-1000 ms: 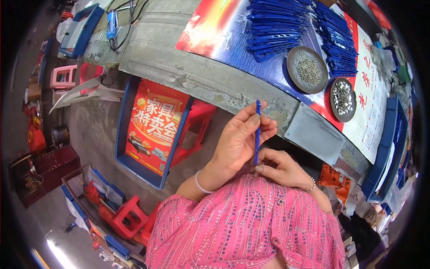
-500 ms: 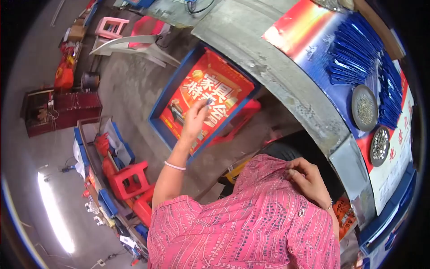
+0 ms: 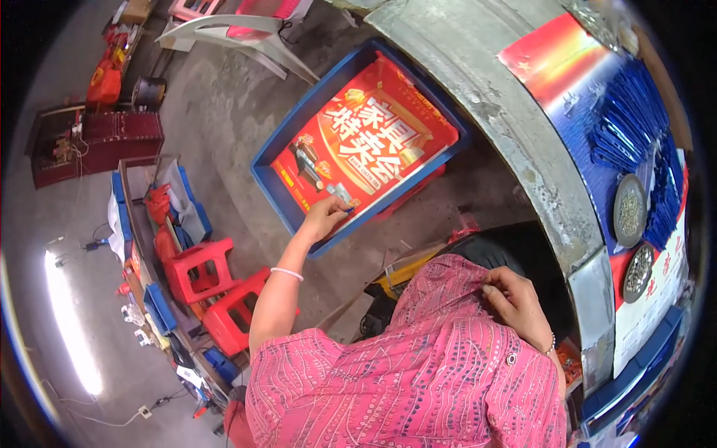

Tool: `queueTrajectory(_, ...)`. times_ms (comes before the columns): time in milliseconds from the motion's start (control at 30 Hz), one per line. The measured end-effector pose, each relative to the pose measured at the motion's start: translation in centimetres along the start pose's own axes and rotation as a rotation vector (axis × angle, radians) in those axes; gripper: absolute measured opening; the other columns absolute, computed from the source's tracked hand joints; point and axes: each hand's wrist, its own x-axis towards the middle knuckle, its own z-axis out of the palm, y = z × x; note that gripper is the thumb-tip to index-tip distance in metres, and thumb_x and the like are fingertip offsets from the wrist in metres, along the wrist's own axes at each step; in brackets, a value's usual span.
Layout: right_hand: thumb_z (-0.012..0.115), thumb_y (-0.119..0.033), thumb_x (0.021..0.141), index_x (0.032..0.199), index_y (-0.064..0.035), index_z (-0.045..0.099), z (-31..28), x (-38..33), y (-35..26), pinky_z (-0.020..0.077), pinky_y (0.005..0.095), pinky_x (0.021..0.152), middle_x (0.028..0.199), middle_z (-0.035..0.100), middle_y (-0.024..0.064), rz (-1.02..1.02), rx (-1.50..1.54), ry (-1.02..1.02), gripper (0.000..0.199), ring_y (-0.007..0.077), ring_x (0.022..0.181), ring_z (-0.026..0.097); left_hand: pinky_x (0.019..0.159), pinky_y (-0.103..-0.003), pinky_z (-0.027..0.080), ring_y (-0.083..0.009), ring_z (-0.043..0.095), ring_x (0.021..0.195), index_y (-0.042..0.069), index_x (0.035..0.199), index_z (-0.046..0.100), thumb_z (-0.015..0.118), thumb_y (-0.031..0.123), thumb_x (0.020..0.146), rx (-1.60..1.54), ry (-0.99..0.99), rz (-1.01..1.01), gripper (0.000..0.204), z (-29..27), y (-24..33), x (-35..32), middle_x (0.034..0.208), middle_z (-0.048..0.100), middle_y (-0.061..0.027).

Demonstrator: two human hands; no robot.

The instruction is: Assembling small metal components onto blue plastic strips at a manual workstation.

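Observation:
My left hand (image 3: 324, 219) reaches over the near corner of a blue tray (image 3: 278, 142). Its fingers are pinched on a small dark blue piece (image 3: 349, 210), mostly hidden by the fingertips. Beneath the hand, a red and yellow printed sheet (image 3: 321, 134) lines the tray's bottom. My right hand (image 3: 517, 302) rests in front of my pink patterned shirt (image 3: 418, 358), close to the bench edge. Its fingers are curled with thumb and fingertips together, and whether they hold anything cannot be made out.
At right a worn grey bench (image 3: 515, 142) carries a fan of blue strips (image 3: 631, 112) and two round dishes of small metal parts, one a dark dish (image 3: 629, 210). Red stools (image 3: 200, 270) stand at left, and a white chair (image 3: 224, 33) beyond the tray.
My left hand has moved from above the tray's middle to its near corner, still pinching the small blue piece. My right hand stays by the shirt. The view has shifted.

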Motion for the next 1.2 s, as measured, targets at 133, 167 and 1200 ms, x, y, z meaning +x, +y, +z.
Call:
queueTrajectory(133, 0.059, -0.007, 0.085, 0.095, 0.0010, 0.056, 0.6, 0.4, -0.1, 0.0468, 0.0325, 0.066, 0.082, 0.061, 0.0144, -0.011, -0.043, -0.004, 0.014, 0.0256, 0.075, 0.060, 0.065, -0.024, 0.047, -0.0087, 0.057, 0.072, 0.002, 0.092, 0.060, 0.065, 0.006, 0.081, -0.021, 0.014, -0.068, 0.012, 0.3, -0.6, -0.5, 0.077, 0.062, -0.0026)
queueTrajectory(167, 0.060, -0.004, 0.084, 0.095, 0.0013, 0.057, 0.8, 0.5, 0.0, 0.0461, 0.0292, 0.063, 0.080, 0.060, 0.0121, -0.037, -0.052, 0.010, 0.013, 0.0186, 0.070, 0.057, 0.064, -0.024, 0.047, -0.0083, 0.057, 0.071, 0.002, 0.091, 0.061, 0.066, 0.007, 0.081, -0.005, 0.023, -0.063, 0.012, 0.3, -0.6, -0.5, 0.076, 0.062, -0.0022)
queueTrajectory(1200, 0.055, -0.019, 0.089, 0.102, -0.0008, 0.056, -3.1, -2.9, 2.4, 0.0472, 0.0398, 0.077, 0.096, 0.061, 0.0173, -0.203, -0.012, 0.040, 0.023, 0.0352, 0.089, 0.060, 0.072, -0.036, 0.050, -0.0324, 0.062, 0.082, -0.002, 0.096, 0.063, 0.061, 0.001, 0.081, 0.410, 0.101, 0.713, 0.015, 5.5, 25.0, -1.3, 0.089, 0.063, -0.0176)
